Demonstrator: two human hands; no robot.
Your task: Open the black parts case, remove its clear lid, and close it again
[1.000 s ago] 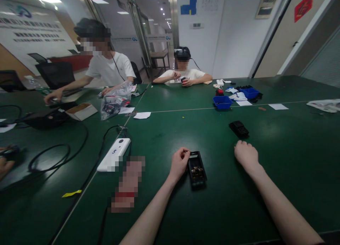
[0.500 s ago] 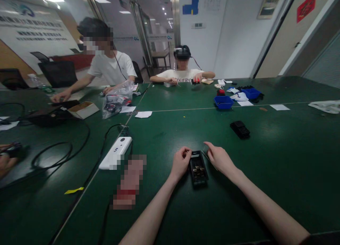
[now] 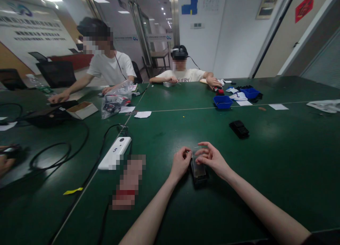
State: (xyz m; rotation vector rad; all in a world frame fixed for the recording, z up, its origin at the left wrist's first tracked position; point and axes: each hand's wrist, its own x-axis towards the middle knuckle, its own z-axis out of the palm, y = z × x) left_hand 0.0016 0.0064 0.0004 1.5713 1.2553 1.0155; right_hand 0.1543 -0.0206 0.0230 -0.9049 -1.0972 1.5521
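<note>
A small open black case (image 3: 199, 180) lies on the green table between my hands. Over its top sits a thin see-through plastic cover (image 3: 199, 170), which dulls the inside of the case. At the far left corner of the case, the fingers of my left hand (image 3: 181, 162) are pinched together on its edge. My right hand (image 3: 212, 159) reaches in from the right, its fingers bent round the far end of the clear cover. The exact contact of its fingertips is partly hidden.
A closed-looking black device (image 3: 239, 129) lies beyond my right hand. Left of my arm are a white power bank-like block (image 3: 115, 153) and cables. Farther off stand a blue tray (image 3: 222, 102) and a clear bag (image 3: 117, 101). Two people (image 3: 110, 66) sit across the table.
My right hand has turned the clear cover from the case's right side to over its top. My left hand stays put. The far person's hand has moved right to a red object.
</note>
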